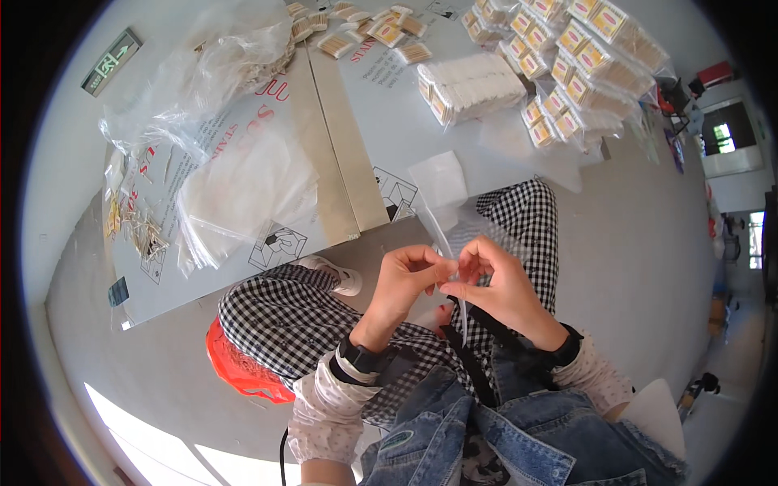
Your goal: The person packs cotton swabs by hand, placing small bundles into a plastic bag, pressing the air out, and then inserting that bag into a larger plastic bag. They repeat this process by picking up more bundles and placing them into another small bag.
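Over my lap, both hands hold a clear plastic bag [440,230] by its edge. My left hand [408,283] pinches it between thumb and fingertips. Right beside it, my right hand [506,293] pinches the same edge, and the fingertips of the two hands nearly meet. The edge shows as a thin pale strip running up toward the table and down below my fingers. Whether anything lies inside the bag cannot be made out.
On the table [356,97] lie a stack of flat clear bags [243,198] and a crumpled heap of plastic film [203,73]. Bagged packs of thin sticks [567,73] stand at the far right beside a white-tipped bundle [470,87]. Loose sticks [146,239] lie far left.
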{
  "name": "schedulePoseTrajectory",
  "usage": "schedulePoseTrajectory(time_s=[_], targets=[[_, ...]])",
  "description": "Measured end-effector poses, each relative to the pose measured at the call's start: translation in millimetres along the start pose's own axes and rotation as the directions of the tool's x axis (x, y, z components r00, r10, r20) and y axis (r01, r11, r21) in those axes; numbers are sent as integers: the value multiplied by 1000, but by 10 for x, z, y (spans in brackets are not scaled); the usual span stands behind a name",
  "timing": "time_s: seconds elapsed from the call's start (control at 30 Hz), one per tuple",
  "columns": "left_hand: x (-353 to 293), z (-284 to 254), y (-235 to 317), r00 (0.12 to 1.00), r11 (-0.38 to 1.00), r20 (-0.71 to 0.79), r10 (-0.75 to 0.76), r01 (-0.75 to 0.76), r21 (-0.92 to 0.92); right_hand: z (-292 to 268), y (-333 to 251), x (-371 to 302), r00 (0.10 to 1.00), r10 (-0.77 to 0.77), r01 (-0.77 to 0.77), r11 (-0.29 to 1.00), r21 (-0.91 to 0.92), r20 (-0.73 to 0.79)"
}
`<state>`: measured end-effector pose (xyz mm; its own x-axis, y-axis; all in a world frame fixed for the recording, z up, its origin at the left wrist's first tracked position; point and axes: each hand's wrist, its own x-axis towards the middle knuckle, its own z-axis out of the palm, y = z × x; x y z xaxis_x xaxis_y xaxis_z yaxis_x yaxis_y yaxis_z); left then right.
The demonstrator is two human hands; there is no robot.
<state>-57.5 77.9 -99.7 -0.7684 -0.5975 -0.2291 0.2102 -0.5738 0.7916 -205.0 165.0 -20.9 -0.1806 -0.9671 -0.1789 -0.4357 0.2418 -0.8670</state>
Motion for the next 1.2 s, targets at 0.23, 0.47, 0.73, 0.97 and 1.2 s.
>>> schedulePoseTrajectory(time_s=[0.23,0.47,0.73,0.97,1.2], targets=[[-1,-5,25,996,996,-20,84,-85,-14,-48,29,79,1000,-17,19,995,95,-23],[6,-7,104,980,976,45,193,-197,98,-175,-62,220,958,204,-277,840,467,202],[49,-32,211,935,915,-61,349,-325,241,-24,-149,383,992,115,-124,907,403,46],[-45,-33,211,951,938,-21,308,-301,171,-349,116,556,830,-322,150,915,-374,-455],[-35,-148,268,746,883,-500,439,-254,396,-48,-108,672,803,-554,174,573,-801,-222]])
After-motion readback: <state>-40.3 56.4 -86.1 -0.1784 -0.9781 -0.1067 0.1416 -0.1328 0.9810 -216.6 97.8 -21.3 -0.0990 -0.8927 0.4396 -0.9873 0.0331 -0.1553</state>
